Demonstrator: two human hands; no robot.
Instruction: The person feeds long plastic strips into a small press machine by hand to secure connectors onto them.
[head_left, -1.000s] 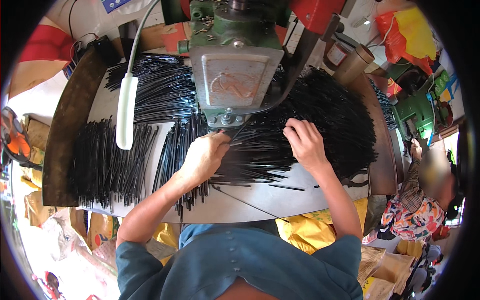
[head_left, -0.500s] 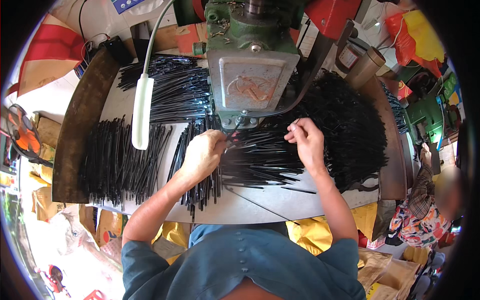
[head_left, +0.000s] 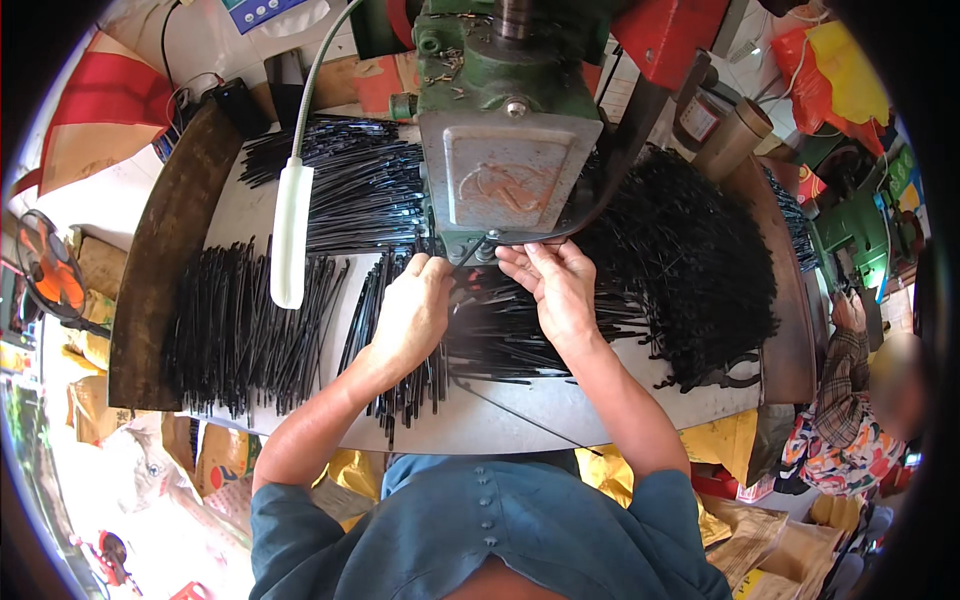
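Observation:
My left hand [head_left: 412, 312] is closed around a thin black rod [head_left: 468, 252] that slants up toward the foot of a green and grey press-like machine [head_left: 510, 170]. My right hand [head_left: 558, 292] is raised just right of the machine's foot, its thumb and fingertips pinched together; what they hold, if anything, is too small to make out. Under and between my hands lies a layer of loose black rods [head_left: 510, 345]. Another bunch of rods [head_left: 405, 395] lies beneath my left wrist.
A big tangled heap of black pieces [head_left: 690, 270] fills the right of the metal tabletop [head_left: 490, 415]. More rods lie in rows [head_left: 250, 330] at the left. A white lamp [head_left: 291, 235] on a bendy stem hangs over them. Another person [head_left: 850, 400] sits at far right.
My right hand has moved left and up, from over the rods to beside the machine's foot. My left hand stays near its place, still holding the rod.

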